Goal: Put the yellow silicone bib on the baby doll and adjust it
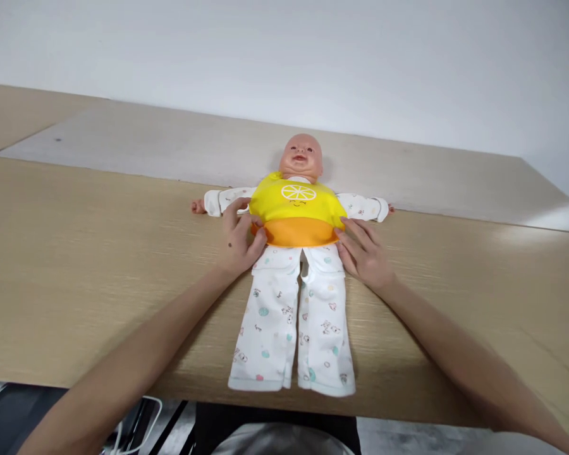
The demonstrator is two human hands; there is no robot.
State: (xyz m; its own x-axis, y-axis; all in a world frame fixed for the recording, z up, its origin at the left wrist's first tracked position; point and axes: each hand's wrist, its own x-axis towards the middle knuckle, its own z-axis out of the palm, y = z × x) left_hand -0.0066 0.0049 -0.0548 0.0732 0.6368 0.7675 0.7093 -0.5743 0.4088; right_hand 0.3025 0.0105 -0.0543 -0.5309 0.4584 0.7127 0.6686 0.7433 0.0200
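A baby doll [302, 155] lies on its back with its arms spread, dressed in a white printed top [360, 206] and matching trousers [265, 316]. Over its chest is a yellow bib [284, 207] with a white citrus slice, a smiling face and an orange pocket [298, 232] along the bottom. My left hand [241, 237] has thumb and fingers closed at the left end of that pocket. At the opposite end, my right hand [364, 253] grips the bib's edge between thumb and fingers. The bib lies fairly flat between both hands.
The wooden table [99, 253] carries the doll, its trouser legs reaching close to the near edge. A grey strip [171, 139] runs behind the head, up to a white wall [284, 57]. Below the left edge, a white cable [156, 417] hangs near dark objects.
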